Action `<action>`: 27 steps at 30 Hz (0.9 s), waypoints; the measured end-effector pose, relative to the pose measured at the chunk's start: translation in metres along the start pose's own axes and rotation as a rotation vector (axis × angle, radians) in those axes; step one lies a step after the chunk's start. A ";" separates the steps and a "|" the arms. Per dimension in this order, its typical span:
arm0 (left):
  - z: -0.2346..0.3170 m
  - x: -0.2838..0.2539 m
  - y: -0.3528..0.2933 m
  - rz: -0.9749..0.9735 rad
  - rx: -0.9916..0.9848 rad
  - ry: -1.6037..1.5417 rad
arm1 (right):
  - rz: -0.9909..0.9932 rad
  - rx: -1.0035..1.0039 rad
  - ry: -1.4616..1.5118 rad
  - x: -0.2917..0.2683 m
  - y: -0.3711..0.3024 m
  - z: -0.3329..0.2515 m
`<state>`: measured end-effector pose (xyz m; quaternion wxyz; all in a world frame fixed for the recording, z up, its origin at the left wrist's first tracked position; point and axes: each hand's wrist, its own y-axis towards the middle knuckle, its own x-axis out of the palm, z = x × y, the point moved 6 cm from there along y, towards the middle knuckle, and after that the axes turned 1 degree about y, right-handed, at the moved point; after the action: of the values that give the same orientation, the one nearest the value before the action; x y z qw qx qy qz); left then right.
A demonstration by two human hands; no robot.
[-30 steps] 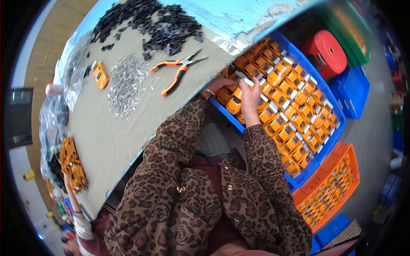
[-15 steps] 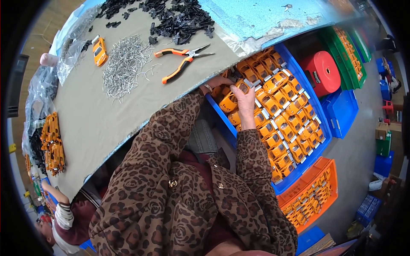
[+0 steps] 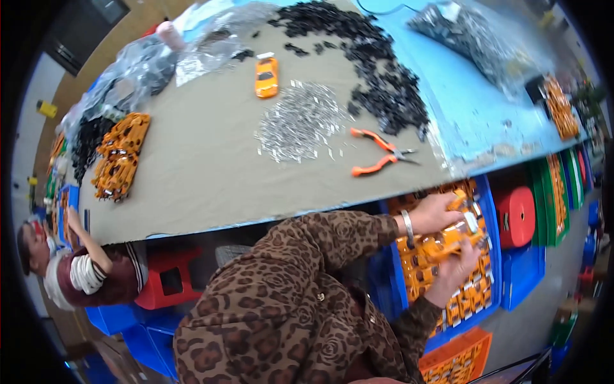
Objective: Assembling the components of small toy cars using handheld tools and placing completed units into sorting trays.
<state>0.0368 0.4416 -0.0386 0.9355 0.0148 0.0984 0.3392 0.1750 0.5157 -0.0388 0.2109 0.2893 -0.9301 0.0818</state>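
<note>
Both my hands are over a blue crate (image 3: 487,211) packed with orange toy cars. My left hand (image 3: 435,214), with a bracelet at the wrist, closes on an orange toy car (image 3: 458,200) at its fingertips. Just below it, my right hand (image 3: 458,267) grips another orange toy car (image 3: 442,243), which lies close under the left palm. Motion blur softens both hands and the cars, and some fingers are hidden.
On the grey table lie orange-handled pliers (image 3: 377,166), a heap of metal pins (image 3: 299,121), black plastic parts (image 3: 387,96), one toy car (image 3: 267,77) and a stack of orange pieces (image 3: 121,157). A red stool (image 3: 517,217) stands beyond the crate; a co-worker (image 3: 102,269) sits at left.
My view has swung, so the table shows more fully and the crate sits lower right. My hands have moved from the crate's near corner to over its middle, with cars lifted in them.
</note>
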 end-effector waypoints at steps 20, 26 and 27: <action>-0.080 -0.529 -0.124 0.926 -0.308 -0.567 | -0.855 0.644 0.160 0.506 0.080 0.202; -0.068 -0.519 -0.124 1.082 -0.309 0.860 | -1.005 0.567 -0.228 0.514 0.087 0.240; -0.052 -0.513 -0.130 1.194 -0.202 1.119 | -0.998 0.576 -0.231 0.519 0.079 0.236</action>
<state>-0.2760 0.0128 -0.0122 0.4073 -0.1909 0.4945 0.7437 -0.3372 0.2542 -0.0248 0.0342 0.7450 -0.6386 0.1899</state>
